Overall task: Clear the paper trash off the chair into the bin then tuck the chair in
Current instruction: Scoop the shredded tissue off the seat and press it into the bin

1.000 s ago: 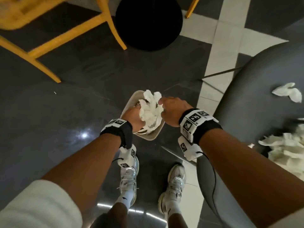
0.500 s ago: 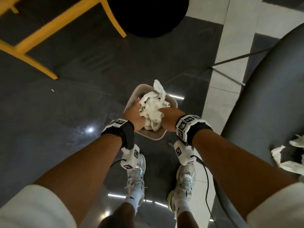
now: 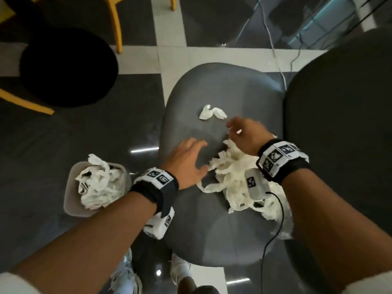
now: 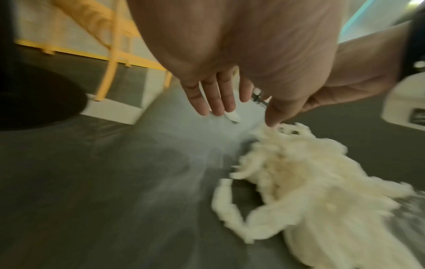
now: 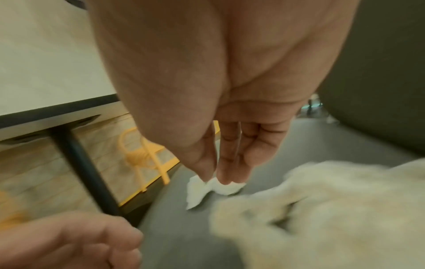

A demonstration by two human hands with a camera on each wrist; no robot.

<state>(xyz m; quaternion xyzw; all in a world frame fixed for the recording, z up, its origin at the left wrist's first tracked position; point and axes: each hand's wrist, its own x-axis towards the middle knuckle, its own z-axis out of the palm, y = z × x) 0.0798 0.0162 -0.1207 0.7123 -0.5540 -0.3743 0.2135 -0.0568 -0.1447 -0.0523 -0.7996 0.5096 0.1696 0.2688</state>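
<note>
A grey chair seat point(image 3: 212, 219) carries a loose pile of white paper strips point(image 3: 233, 183) and one small crumpled scrap point(image 3: 212, 112) farther away. My left hand point(image 3: 197, 155) hovers open over the seat just left of the pile, fingers point(image 4: 214, 98) straight and the thumb at the pile's point(image 4: 310, 191) edge. Above the pile's far side, my right hand point(image 3: 233, 128) has relaxed fingers point(image 5: 232, 163) reaching to the scrap's point(image 5: 200, 191) near end; whether they touch it is unclear. The small grey bin point(image 3: 70, 194) stands on the floor left of the chair, heaped with paper point(image 3: 97, 183).
The chair's dark backrest point(image 3: 339, 124) rises on the right. A black round table base point(image 3: 63, 68) and yellow chair legs point(image 3: 115, 24) stand at the far left. A black cable point(image 3: 273, 219) hangs from my right wrist across the seat. My shoes point(image 3: 125, 274) are below.
Both hands let go of the paper wad in the bin and swung right, coming empty over the chair seat. The view turned from the bin to the chair.
</note>
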